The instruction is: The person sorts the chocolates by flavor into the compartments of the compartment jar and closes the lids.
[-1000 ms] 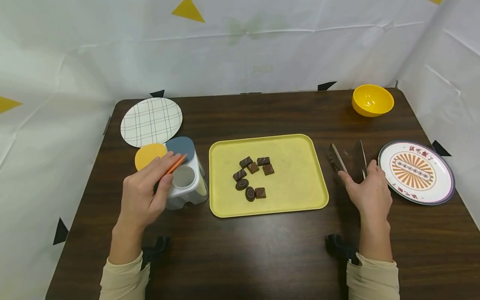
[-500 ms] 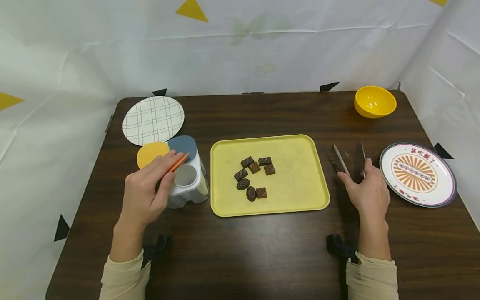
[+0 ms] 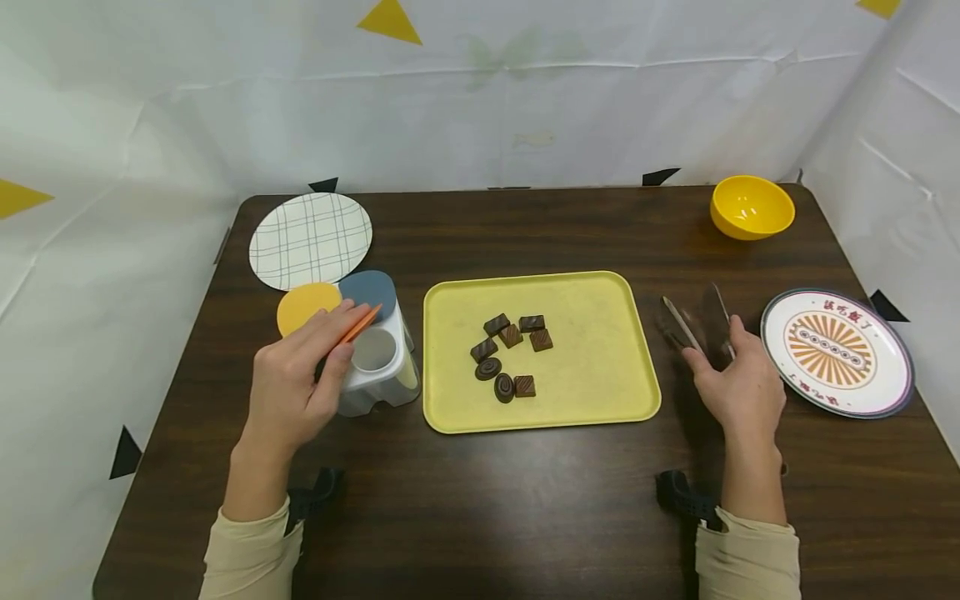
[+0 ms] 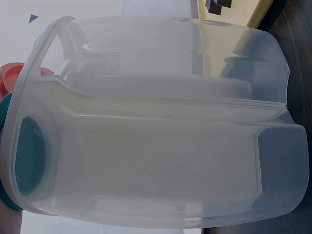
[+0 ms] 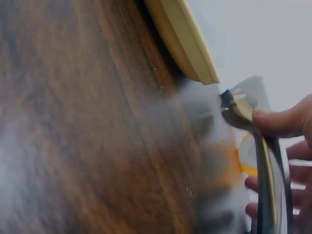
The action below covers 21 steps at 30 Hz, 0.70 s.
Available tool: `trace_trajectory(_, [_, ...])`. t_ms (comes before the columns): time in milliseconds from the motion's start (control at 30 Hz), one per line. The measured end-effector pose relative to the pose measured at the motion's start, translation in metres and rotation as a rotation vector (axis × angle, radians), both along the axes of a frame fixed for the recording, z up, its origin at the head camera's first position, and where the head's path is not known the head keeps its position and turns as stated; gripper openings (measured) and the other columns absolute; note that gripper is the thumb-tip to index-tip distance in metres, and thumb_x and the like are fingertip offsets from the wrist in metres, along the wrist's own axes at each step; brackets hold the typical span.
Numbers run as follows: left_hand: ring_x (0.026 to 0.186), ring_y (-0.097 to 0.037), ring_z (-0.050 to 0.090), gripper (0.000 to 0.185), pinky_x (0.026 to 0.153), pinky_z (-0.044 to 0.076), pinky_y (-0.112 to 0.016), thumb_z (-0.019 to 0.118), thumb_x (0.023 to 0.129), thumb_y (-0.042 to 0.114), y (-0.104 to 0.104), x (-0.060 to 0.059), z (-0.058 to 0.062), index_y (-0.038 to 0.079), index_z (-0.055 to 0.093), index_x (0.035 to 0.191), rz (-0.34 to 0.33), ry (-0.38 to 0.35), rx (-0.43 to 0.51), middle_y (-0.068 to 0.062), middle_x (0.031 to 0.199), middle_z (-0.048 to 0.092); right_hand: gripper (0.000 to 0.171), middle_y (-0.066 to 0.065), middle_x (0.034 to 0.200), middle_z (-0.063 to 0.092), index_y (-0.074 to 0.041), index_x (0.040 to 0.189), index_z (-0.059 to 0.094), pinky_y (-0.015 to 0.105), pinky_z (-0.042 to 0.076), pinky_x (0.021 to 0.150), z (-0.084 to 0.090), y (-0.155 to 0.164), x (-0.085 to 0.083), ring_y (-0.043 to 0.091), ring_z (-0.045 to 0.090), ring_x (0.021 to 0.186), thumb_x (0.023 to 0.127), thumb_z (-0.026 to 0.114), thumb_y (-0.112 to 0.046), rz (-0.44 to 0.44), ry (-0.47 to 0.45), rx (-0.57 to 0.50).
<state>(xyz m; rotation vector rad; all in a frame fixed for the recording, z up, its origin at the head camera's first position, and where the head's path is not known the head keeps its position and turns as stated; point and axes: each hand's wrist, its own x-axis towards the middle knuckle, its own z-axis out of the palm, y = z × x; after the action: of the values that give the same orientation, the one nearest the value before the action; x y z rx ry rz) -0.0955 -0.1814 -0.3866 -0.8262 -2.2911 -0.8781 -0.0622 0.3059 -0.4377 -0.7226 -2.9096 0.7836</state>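
While the left hand (image 3: pixel 296 387) grips the clear container (image 3: pixel 378 362) by its orange lid flap, the right hand (image 3: pixel 738 387) pinches a pair of tongs (image 3: pixel 697 321), thumb and fingers curled round the arms. Only the left wrist view shows the container's moulded side (image 4: pixel 156 131); only the head view shows eight chocolates (image 3: pixel 510 354) on one yellow tray (image 3: pixel 600 333), with two plates and one yellow bowl (image 3: pixel 752 207) on the table

Dark brown wood-grain surface (image 3: pixel 525 500), pale yellow tray (image 3: pixel 600 375) carrying brown chocolates (image 3: pixel 510 354), some striped, some swirled. White plate (image 3: pixel 311 240) with a thin grid check; bright yellow bowl (image 3: pixel 752 207). Another white plate (image 3: pixel 836 352) shows an orange sunburst and red lettering. Translucent white container (image 3: pixel 378 367), orange, blue and yellow lids. Cream sleeves.
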Motion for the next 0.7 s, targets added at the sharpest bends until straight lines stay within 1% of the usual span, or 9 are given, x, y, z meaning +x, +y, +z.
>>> trace_trajectory(100, [0.105,-0.026,0.067,0.037,0.08,0.055,-0.049,0.052,0.097,0.027,0.0,0.0,0.0,0.012,0.068,0.127,0.004,0.002,-0.002,-0.007,0.124,0.067,0.078,0.027,0.147,0.04,-0.008,0.155,0.028,0.064,0.032,0.103,0.002,0.0,0.001,0.048,0.04,0.131,0.091,0.065,-0.036,0.03,0.086,-0.014])
trace_trajectory(200, [0.103,-0.026,0.068,0.037,0.076,0.056,-0.048,0.051,0.097,0.028,0.0,0.0,0.0,0.012,0.068,0.127,0.005,0.005,-0.001,-0.007,0.123,0.067,0.076,0.025,0.14,0.049,-0.008,0.152,0.035,0.059,0.04,0.098,0.005,-0.002,0.002,0.045,0.05,0.122,0.089,0.071,-0.03,0.083,0.202,-0.032])
trace_trajectory(267, [0.102,-0.025,0.068,0.038,0.075,0.056,-0.047,0.05,0.099,0.03,0.0,0.0,0.0,0.012,0.068,0.127,0.004,0.005,-0.001,-0.007,0.123,0.067,0.075,0.022,0.136,0.054,-0.009,0.151,0.039,0.041,0.049,0.091,0.007,-0.003,0.002,0.042,0.057,0.115,0.087,0.074,-0.026,0.141,0.27,-0.035])
trace_trajectory(333, [0.102,-0.025,0.068,0.04,0.075,0.056,-0.047,0.048,0.1,0.033,0.0,0.0,0.0,0.011,0.068,0.126,0.002,0.004,-0.001,-0.007,0.123,0.068,0.074,0.02,0.132,0.057,-0.008,0.149,0.042,0.023,0.048,0.085,0.009,-0.006,0.004,0.039,0.061,0.109,0.085,0.077,-0.021,0.222,0.32,-0.038])
trace_trajectory(367, [0.102,-0.025,0.068,0.04,0.076,0.056,-0.047,0.047,0.1,0.034,0.0,0.0,0.0,0.011,0.068,0.126,0.001,0.004,0.0,-0.007,0.123,0.068,0.074,0.019,0.131,0.058,-0.009,0.149,0.043,0.019,0.046,0.081,0.011,-0.007,0.004,0.038,0.062,0.107,0.084,0.078,-0.019,0.266,0.335,-0.039])
trace_trajectory(433, [0.102,-0.025,0.068,0.04,0.076,0.056,-0.047,0.047,0.1,0.034,0.0,0.0,0.0,0.011,0.068,0.126,0.002,0.004,0.0,-0.008,0.123,0.068,0.074,0.018,0.129,0.06,-0.01,0.148,0.045,0.019,0.045,0.081,0.014,-0.011,0.005,0.036,0.062,0.106,0.083,0.079,-0.015,0.368,0.357,-0.041])
trace_trajectory(500, [0.101,-0.026,0.068,0.039,0.075,0.056,-0.047,0.048,0.099,0.032,0.0,0.0,0.0,0.011,0.068,0.126,0.003,0.005,0.001,-0.008,0.123,0.068,0.073,0.017,0.127,0.061,-0.01,0.146,0.047,0.032,0.05,0.083,0.017,-0.017,0.004,0.035,0.062,0.105,0.081,0.08,-0.012,0.463,0.371,-0.046])
trace_trajectory(600, [0.1,-0.025,0.068,0.038,0.072,0.057,-0.045,0.05,0.098,0.029,0.0,0.0,0.0,0.011,0.068,0.126,0.003,0.005,0.001,-0.008,0.122,0.068,0.071,0.016,0.128,0.061,-0.009,0.144,0.051,0.051,0.049,0.083,0.021,-0.027,0.003,0.035,0.063,0.105,0.08,0.081,-0.011,0.583,0.368,-0.047])
trace_trajectory(700, [0.099,-0.025,0.069,0.038,0.072,0.057,-0.045,0.05,0.098,0.028,0.001,0.0,0.0,0.011,0.068,0.126,0.0,0.005,0.004,-0.008,0.122,0.068,0.068,0.016,0.128,0.062,-0.008,0.141,0.054,0.053,0.05,0.083,0.023,-0.037,0.001,0.033,0.064,0.105,0.079,0.081,-0.011,0.684,0.34,-0.061])
